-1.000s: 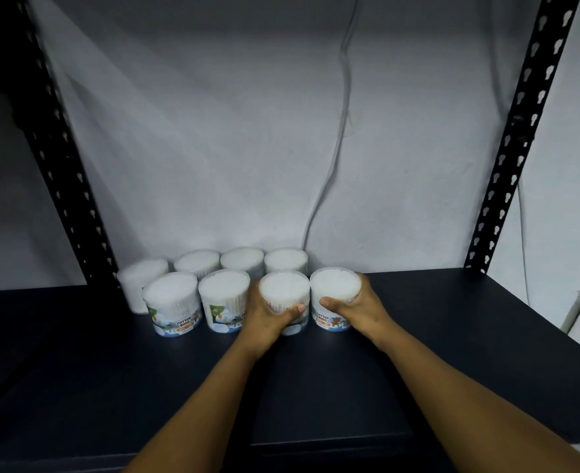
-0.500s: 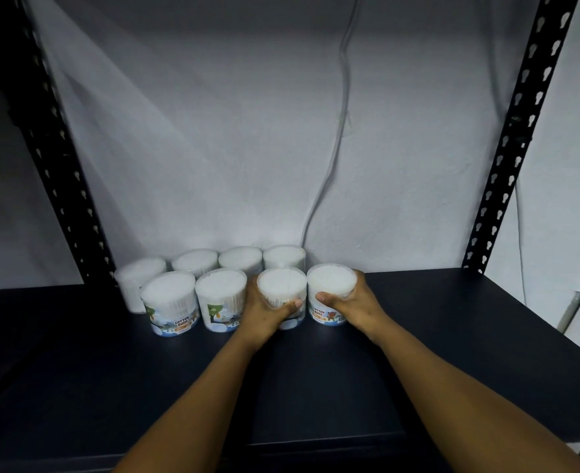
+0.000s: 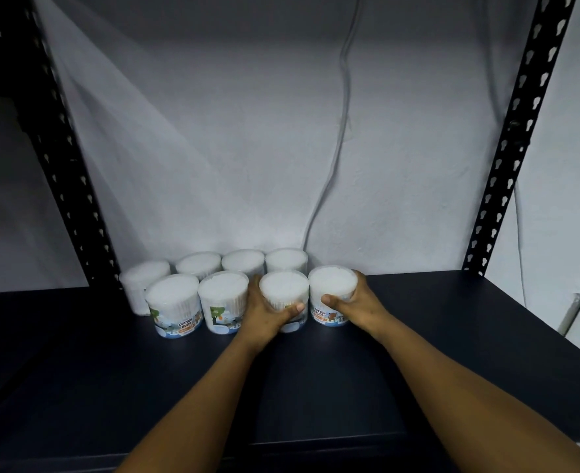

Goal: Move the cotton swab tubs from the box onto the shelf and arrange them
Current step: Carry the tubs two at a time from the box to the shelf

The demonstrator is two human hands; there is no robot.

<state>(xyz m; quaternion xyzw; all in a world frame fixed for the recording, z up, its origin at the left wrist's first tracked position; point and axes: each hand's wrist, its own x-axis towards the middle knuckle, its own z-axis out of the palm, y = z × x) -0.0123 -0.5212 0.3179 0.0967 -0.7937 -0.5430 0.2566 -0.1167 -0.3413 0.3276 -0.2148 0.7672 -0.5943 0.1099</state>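
We see eight cotton swab tubs standing upright on the dark shelf, grouped toward its back left, near the black slotted upright at the shelf's back left corner. They form two rows of four. The back row sits against the white wall; its leftmost tub stands just beside the upright. The front row touches or nearly touches the back one.

In the front row, the first tub and the second tub stand free, labels facing us, the first one reading "COTTON BUDS". Our left hand is wrapped around the third tub, thumb across its front and fingers reaching between it and the second tub. Just beside it, our right hand grips the fourth tub from its right side, thumb pressed on the front. Both held tubs appear to rest on the shelf, close together.

A grey cable runs down the wall behind the row's right end. Another slotted upright rises at the shelf's back right corner.
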